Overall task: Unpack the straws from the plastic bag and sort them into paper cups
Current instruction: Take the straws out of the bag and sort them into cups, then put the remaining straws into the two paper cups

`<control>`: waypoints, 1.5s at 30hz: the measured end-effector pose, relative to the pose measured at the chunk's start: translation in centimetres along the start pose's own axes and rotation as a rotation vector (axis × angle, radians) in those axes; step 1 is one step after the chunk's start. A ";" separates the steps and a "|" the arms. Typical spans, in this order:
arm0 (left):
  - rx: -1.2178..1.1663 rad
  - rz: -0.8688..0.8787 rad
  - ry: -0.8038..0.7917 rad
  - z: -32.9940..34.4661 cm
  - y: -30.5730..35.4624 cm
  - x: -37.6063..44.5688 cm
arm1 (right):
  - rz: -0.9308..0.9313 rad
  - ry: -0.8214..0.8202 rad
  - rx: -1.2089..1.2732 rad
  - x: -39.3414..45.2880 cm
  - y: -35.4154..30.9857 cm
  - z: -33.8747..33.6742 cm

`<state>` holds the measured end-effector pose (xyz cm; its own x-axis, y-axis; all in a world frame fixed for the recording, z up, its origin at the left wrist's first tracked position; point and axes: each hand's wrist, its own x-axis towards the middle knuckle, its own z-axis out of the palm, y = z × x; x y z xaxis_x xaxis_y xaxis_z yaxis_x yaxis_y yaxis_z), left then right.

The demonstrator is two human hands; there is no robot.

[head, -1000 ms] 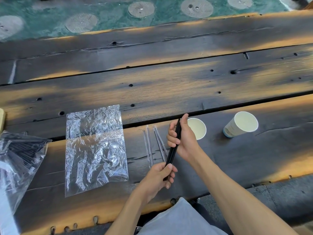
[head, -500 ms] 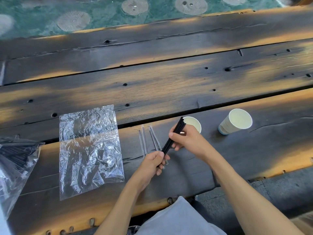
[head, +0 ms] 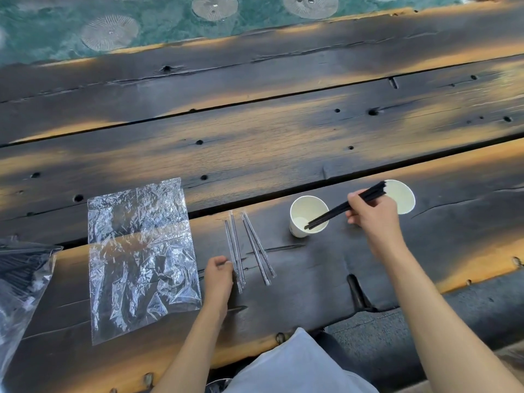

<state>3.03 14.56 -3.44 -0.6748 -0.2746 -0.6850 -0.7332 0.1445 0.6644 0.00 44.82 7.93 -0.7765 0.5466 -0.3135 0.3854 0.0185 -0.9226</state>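
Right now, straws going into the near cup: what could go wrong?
1. The right hand holds the black straws at a shallow slant, their lower ends just inside the near paper cup; pushing sideways could tip the cup.
2. The left hand touches the wrapped straws lying loose on the wooden table; a nudge may scatter them.

Legible markings: none. The nearer paper cup [head: 307, 215] showed a faint dark mark low on its outer wall, too small to be read. The empty plastic bag [head: 139, 256] carried no readable print.
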 end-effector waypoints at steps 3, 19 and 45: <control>0.109 0.007 0.054 0.6 0.3 0.0 | 0.037 -0.095 -0.048 0.0 0.6 1.5; 0.203 -0.022 0.050 0.9 1.7 2.3 | -0.333 0.073 -0.402 -1.4 -4.5 5.0; -0.149 -0.058 -0.107 3.1 1.3 3.3 | 0.227 -0.535 -0.674 -3.3 10.3 20.8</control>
<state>-0.38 16.84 -5.77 -0.6424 -0.1743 -0.7463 -0.7564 -0.0130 0.6540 -3.86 25.79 -5.19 -0.7093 0.1355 -0.6918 0.6390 0.5380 -0.5498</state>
